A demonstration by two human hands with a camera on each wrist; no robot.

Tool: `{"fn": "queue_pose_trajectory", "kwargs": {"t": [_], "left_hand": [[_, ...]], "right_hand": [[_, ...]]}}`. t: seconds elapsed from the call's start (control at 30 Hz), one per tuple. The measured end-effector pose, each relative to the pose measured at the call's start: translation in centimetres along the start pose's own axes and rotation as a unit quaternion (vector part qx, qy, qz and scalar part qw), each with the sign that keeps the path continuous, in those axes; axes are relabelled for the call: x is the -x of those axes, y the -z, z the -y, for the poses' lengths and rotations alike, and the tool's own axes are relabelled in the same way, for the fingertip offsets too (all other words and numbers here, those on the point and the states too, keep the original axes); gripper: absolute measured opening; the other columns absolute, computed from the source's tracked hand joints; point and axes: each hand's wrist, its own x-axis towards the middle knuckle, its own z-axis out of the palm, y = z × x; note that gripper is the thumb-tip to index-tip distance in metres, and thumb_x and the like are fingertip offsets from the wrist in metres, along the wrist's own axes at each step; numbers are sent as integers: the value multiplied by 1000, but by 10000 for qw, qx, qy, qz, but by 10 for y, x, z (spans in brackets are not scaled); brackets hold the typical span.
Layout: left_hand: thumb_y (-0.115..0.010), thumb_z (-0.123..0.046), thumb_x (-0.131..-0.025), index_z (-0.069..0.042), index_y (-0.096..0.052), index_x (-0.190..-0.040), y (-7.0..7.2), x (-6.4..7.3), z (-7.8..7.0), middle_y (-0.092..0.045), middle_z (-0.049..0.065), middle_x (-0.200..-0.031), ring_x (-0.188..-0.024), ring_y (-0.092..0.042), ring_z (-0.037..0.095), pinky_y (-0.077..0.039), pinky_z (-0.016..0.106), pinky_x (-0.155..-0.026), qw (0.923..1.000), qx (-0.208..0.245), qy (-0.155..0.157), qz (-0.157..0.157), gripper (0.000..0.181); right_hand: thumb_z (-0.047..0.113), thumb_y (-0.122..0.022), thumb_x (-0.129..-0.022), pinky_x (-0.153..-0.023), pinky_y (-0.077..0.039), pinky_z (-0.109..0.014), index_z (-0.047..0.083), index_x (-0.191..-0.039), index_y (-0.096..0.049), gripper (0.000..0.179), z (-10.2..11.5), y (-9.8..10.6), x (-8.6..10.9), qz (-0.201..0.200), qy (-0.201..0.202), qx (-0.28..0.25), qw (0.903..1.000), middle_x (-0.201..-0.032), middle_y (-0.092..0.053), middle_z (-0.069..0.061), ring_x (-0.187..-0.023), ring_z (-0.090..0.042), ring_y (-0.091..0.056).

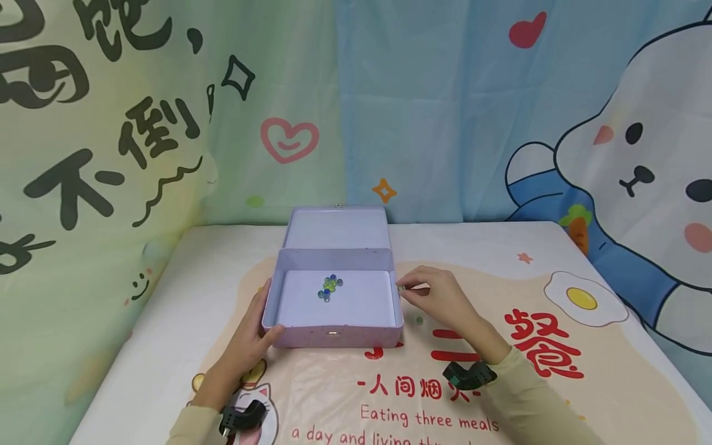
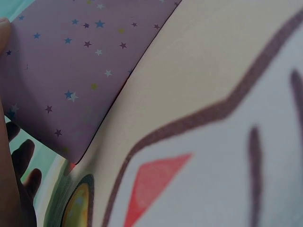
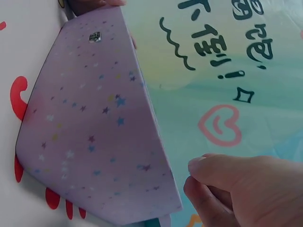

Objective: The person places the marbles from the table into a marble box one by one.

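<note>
A lilac tin box (image 1: 334,337) with a star pattern stands on the table, its hinged lid (image 1: 337,228) tipped back. Inside, toward the middle, lies a cluster of blue, green and clear glass marbles (image 1: 330,285). My left hand (image 1: 247,337) grips the box's front left corner, thumb over the front and fingers along the side. At the right rim my right hand (image 1: 439,295) pinches a small glass marble (image 1: 400,288) between thumb and fingertips; the fingers mostly cover it. Another marble (image 1: 419,320) lies on the tablecloth right of the box.
A printed tablecloth (image 1: 411,386) with red lettering and a fried egg picture covers the table. Behind it hangs a cartoon curtain (image 1: 400,111). Black camera straps (image 1: 470,375) sit on both wrists.
</note>
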Motion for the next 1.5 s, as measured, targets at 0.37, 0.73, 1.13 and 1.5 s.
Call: {"fn": "queue_pose_trajectory", "kwargs": {"t": [0.37, 0.73, 1.13, 1.5], "left_hand": [[-66, -15, -79, -3, -14, -152, -6, 0, 29, -23, 22, -154, -137, -28, 44, -25, 68, -103, 9999, -113, 44, -2, 90], [-66, -24, -82, -16, -10, -154, -8, 2, 42, -21, 13, -157, -140, -24, 40, -23, 66, -106, 9999, -130, 15, 27, 92], [-66, -23, -82, -10, -12, -153, -9, 2, 44, -22, 14, -156, -140, -25, 40, -24, 65, -106, 9998, -172, -31, 2, 91], [-66, -24, -82, -13, -11, -154, -7, 2, 42, -20, 14, -157, -140, -23, 42, -23, 65, -106, 9998, -174, 38, 34, 91]], "right_hand": [[10, -71, -84, -78, -56, -29, 12, -101, -74, 17, 11, 1, -17, 465, 123, -125, 9988, -101, -69, -2, -92, -15, -66], [9, -72, -83, -78, -56, -29, 9, -99, -74, 16, 16, 1, -31, 654, 520, -62, 9965, -95, -69, -1, -87, -13, -65], [11, -72, -83, -79, -56, -26, 11, -101, -74, 18, 15, -5, -52, 1149, 909, -268, 9888, -97, -70, 1, -90, -12, -65], [11, -71, -84, -80, -55, -25, 12, -100, -74, 16, 13, -11, -78, 1353, 1025, -461, 9844, -96, -70, 1, -90, -12, -63]]}}
